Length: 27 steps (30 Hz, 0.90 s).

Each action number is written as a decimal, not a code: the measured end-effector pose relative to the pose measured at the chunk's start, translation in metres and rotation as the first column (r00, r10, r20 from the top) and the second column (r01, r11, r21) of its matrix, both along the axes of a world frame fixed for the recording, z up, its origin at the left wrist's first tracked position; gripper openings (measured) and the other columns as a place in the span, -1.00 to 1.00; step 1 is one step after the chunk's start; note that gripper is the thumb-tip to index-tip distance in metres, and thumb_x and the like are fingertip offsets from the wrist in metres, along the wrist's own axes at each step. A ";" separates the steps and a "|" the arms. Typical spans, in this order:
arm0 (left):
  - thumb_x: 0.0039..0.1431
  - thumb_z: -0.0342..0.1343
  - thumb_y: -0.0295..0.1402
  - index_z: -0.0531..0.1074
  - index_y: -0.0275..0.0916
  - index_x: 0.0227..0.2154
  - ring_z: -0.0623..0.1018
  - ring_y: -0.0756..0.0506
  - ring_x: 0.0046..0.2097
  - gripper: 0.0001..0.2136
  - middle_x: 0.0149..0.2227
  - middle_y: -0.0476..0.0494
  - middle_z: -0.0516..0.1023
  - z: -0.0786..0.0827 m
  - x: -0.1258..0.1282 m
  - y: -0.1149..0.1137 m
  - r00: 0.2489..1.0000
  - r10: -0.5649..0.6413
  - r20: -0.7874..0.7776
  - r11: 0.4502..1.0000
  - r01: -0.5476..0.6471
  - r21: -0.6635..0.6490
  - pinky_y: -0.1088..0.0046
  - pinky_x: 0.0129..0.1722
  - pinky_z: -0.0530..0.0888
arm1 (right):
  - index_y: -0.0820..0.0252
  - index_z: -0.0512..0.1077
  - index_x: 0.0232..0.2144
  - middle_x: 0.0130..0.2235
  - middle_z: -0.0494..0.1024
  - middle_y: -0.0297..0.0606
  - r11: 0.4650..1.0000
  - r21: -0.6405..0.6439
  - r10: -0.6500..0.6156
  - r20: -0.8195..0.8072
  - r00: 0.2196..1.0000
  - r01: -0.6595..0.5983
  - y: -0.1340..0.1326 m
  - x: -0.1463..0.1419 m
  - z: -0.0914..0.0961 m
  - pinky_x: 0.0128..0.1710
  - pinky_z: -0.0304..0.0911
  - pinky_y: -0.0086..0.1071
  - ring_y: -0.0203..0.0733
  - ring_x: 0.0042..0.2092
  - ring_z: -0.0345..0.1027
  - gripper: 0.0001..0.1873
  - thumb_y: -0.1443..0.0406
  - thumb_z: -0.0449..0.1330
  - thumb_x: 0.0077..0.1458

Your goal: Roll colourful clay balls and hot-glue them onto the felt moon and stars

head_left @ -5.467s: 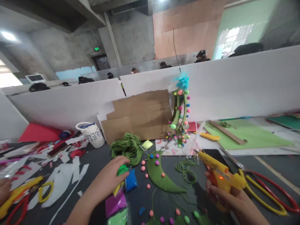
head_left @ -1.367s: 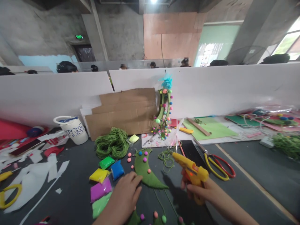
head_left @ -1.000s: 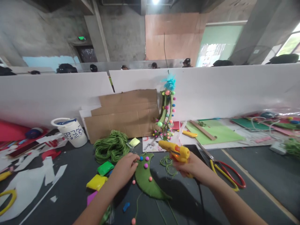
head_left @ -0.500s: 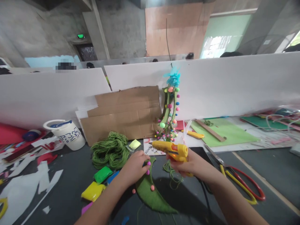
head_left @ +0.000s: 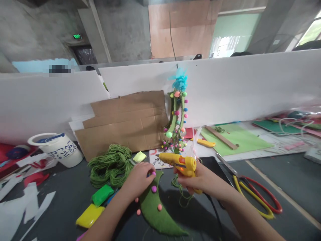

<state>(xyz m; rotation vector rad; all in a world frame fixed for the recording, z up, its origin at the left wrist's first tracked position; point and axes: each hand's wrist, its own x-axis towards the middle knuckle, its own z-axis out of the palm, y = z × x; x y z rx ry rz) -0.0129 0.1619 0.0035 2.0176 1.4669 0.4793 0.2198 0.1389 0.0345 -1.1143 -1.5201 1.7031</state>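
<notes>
In the head view my right hand (head_left: 199, 179) is wrapped round a yellow hot glue gun (head_left: 177, 160), its nozzle pointing left and an orange light glowing on its body. My left hand (head_left: 140, 179) has its fingers pinched at a small purple ball (head_left: 153, 173), at the upper left edge of a green crescent (head_left: 156, 214). The crescent lies flat on the dark table. A second purple ball (head_left: 153, 189) and a coral ball (head_left: 159, 207) sit on it, and loose coral balls (head_left: 138, 212) lie to its left.
A coil of green yarn (head_left: 110, 165), clay packets in green (head_left: 102, 195) and yellow (head_left: 89, 216), and a white bucket (head_left: 66, 152) stand left. Behind hangs a decorated green ornament (head_left: 177, 113) before cardboard (head_left: 122, 130). Large scissors (head_left: 250, 194) lie right; the gun's cord (head_left: 216, 214) trails toward me.
A purple ball now rests lower on the crescent, away from my left fingers, which pinch another one. The glue gun stays over the table, and the view has turned slightly to the right.
</notes>
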 end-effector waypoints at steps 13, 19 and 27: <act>0.04 0.21 -0.42 0.49 -0.29 -0.29 0.47 0.07 -0.37 -0.85 -0.39 -0.06 0.51 0.037 -0.027 -0.037 0.396 0.544 0.740 0.812 -0.027 -0.583 0.62 -0.40 0.41 | 0.17 0.47 -0.29 -0.36 0.46 -0.35 0.995 -0.095 -0.034 -0.111 0.993 0.023 -0.014 -0.003 0.006 -0.49 0.15 -0.45 -0.35 -0.47 0.24 -0.78 0.33 0.26 -0.08; 0.02 0.19 -0.54 0.52 -0.34 -0.30 0.51 0.06 -0.35 -0.85 -0.38 -0.09 0.53 0.058 -0.042 -0.047 0.163 0.560 0.812 0.826 -0.187 -0.532 0.62 -0.33 0.50 | 0.11 0.46 -0.26 -0.30 0.47 -0.31 0.998 -0.037 -0.061 -0.083 0.995 0.058 -0.022 -0.003 0.010 -0.50 0.16 -0.43 -0.30 -0.44 0.27 -0.77 0.31 0.25 -0.07; 0.14 0.08 -0.52 0.51 -0.36 -0.32 0.45 0.13 -0.48 -0.89 -0.43 -0.07 0.49 0.061 -0.019 -0.052 -0.089 0.607 0.789 0.794 0.023 -0.608 0.68 -0.48 0.47 | 0.11 0.47 -0.25 -0.31 0.46 -0.30 0.996 -0.033 -0.091 -0.069 0.993 0.089 -0.034 -0.007 0.017 -0.48 0.14 -0.39 -0.25 -0.43 0.25 -0.73 0.26 0.26 -0.09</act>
